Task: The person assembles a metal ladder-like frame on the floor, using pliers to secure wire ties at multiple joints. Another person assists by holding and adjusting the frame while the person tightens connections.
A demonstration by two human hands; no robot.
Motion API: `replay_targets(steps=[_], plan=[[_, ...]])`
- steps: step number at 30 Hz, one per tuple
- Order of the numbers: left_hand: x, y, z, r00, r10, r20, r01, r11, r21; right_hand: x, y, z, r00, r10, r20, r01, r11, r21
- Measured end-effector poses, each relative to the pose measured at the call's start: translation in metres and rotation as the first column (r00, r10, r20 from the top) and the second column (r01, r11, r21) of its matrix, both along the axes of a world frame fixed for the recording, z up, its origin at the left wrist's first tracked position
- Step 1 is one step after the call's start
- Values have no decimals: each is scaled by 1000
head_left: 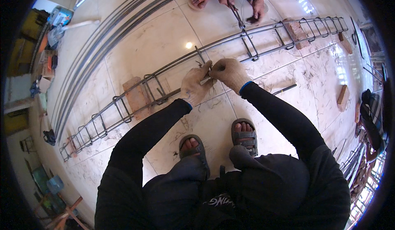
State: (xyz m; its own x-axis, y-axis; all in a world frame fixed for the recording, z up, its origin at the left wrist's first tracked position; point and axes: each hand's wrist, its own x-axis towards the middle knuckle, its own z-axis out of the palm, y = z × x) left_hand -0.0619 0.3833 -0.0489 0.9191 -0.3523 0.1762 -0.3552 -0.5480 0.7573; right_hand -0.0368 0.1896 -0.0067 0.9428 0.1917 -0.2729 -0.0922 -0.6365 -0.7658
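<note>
My left hand [196, 85] and my right hand [231, 74], both in pale knit gloves, meet at the middle of a long rebar cage [154, 74]. Their fingertips are pinched together beside the cage's bars. Whatever thin piece lies between the fingers is too small to make out. The cage is made of long steel bars with rectangular stirrups [98, 124] spaced along it. Across from me, a co-worker's hands [258, 9] work at the cage, one of them gripping pincers [236, 15] by a stirrup.
A brick [137, 97] lies under the cage's left part, another brick [296, 33] under its right part. Long steel rods [98, 36] run along the far left floor. A loose brick [342, 97] and a short bar [284, 90] lie on the right. Wire scraps litter the tiles.
</note>
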Motion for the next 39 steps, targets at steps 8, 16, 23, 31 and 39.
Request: replay_targets(steps=[8,16,23,31,39], plan=[[-3,-3,14,998,46,-50,-38,988,148,9,11,15,995,90,-48,-98,977,-191],[-15,-10,3,973,228,30,-224,969,-109,21,0,10,957,-53,-286,80,993,83],[-18,-7,4,938,345,21,-346,937,43,11,-11,-14,950,-133,-282,199,956,217],[-15,-15,1,926,372,70,-374,927,28,31,-15,-38,980,169,-104,-162,984,70],[19,8,9,975,214,-66,-196,956,220,-29,1,-23,985,-104,139,98,994,49]])
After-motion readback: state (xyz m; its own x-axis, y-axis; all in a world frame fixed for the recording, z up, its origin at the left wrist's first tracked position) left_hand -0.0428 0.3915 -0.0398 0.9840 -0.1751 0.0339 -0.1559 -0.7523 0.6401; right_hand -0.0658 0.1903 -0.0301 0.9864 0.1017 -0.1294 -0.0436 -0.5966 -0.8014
